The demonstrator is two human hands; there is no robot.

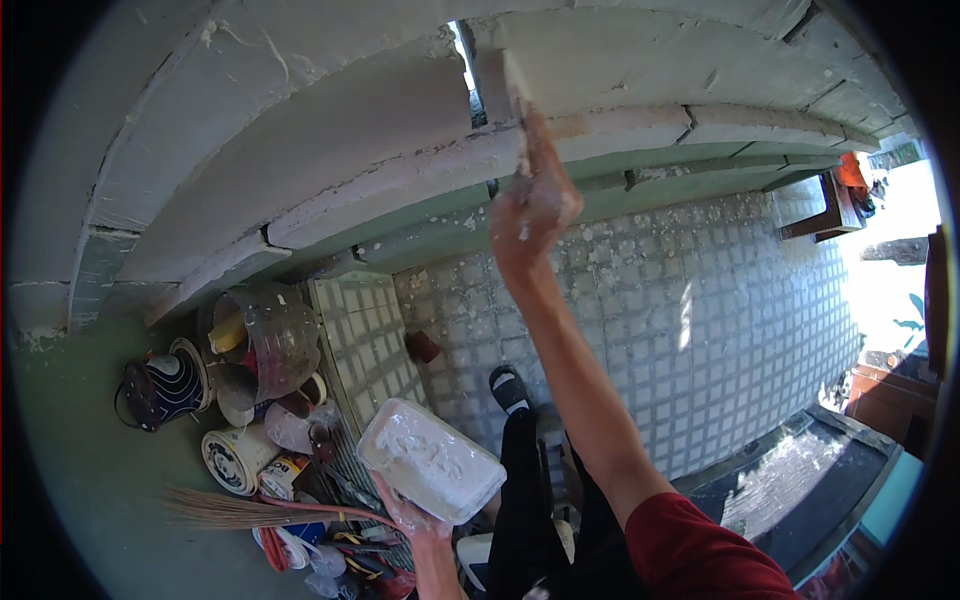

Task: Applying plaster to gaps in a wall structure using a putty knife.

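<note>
My right hand [535, 215] is stretched up and forward, wrapped round a putty knife [514, 80] smeared with white. The blade is blurred and seen nearly edge-on. It is against or just in front of the grey-white panel [600, 70], beside a narrow upright gap [466, 70] with daylight behind it. Low down, my left hand [408, 512] grips a white rectangular tub [478, 490] from below and the side. Soft white putty [425, 455] lies inside it with a rough, scooped surface. White smears mark both hands.
A twig broom [230, 507], a paint bucket [235, 460] and a clear plastic basin [275, 340] crowd the lower left. White specks dot the tiled floor [640, 300]. At lower right stands a dark-topped table [790, 480]; a wooden piece [830, 210] stands far right.
</note>
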